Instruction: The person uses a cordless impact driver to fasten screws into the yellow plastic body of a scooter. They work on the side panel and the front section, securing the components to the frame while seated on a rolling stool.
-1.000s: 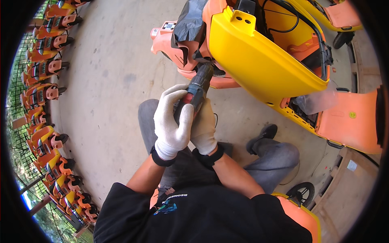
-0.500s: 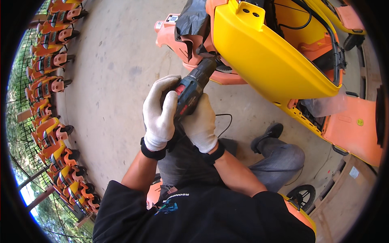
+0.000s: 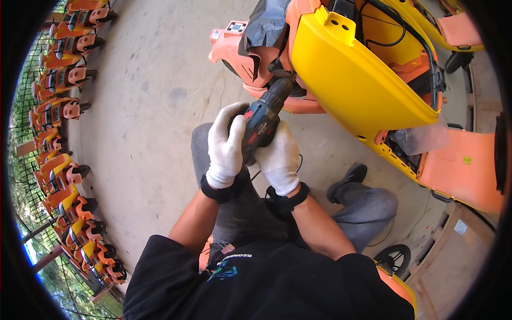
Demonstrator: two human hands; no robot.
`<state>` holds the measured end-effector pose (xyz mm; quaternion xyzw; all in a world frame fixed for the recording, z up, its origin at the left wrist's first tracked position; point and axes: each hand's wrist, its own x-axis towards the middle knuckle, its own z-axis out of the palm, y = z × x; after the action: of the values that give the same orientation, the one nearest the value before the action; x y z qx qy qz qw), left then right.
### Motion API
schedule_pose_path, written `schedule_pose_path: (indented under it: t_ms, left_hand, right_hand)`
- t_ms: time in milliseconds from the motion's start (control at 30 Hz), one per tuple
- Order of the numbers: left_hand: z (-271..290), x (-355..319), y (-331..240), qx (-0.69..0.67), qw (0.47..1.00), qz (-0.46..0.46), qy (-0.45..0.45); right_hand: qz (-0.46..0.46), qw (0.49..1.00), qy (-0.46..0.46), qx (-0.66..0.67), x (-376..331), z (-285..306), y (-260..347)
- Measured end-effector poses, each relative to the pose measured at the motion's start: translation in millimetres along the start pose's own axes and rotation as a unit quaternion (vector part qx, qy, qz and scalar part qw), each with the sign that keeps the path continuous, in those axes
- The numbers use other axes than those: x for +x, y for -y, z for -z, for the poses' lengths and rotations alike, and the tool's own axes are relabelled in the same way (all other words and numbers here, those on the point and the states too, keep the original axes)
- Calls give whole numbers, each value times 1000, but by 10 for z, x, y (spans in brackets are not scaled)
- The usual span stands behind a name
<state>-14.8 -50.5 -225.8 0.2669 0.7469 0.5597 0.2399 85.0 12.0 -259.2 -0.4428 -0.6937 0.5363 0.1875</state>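
Note:
A dark power drill [image 3: 260,126] with red accents is held between both hands, its chuck pointing away toward an orange scooter [image 3: 226,50]. My left hand [image 3: 224,146], in a white knit glove, is closed around the drill's left side. On the other side, my right hand [image 3: 281,158], gloved the same way, wraps the drill near its grip, which is mostly hidden. The chuck overlaps the scooter's lower body; whether the tip touches anything is hidden. A big yellow body panel [image 3: 354,80] tilts just right of the drill, and a dark plastic sheet [image 3: 266,29] covers part of the scooter.
Several orange and yellow scooters [image 3: 66,112] line the left side by a fence. At right lie an orange seat-like part [image 3: 458,170], clear plastic wrap [image 3: 424,140] and a wooden pallet [image 3: 450,256]. A person's bent leg [image 3: 368,210] is near my right arm. Concrete floor [image 3: 144,106] surrounds us.
Drill, hands and scooter all sit slightly farther right in the picture, as the view has shifted. More of my left knee shows beside my left hand. Both hands keep their hold.

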Motion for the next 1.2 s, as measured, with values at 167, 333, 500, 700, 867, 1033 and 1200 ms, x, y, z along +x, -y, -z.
schedule_pose_path:
  t_ms: [167,333,500,700,867,1033,1200]
  left_hand:
    - [10,-156,404,-34,990,128,47]
    - [96,-174,188,-66,958,228,159]
    - [86,-158,251,47,966,156,199]
    - [111,-76,13,107,946,159,261]
    - [37,-31,145,104,939,169,279]
    - [41,-52,34,123,926,210,288]
    - [193,23,-598,10,940,235,247]
  right_hand:
    - [73,982,-34,-172,9,28,-268]
    - [97,935,-30,-341,-38,207,-379]
    - [125,917,-38,-376,-83,231,-393]
    - [117,909,1,-401,-108,341,-314]
    - [140,903,-19,-407,12,253,-585]
    - [168,898,-24,-407,12,312,-588]
    - [98,989,35,-105,-205,481,-119]
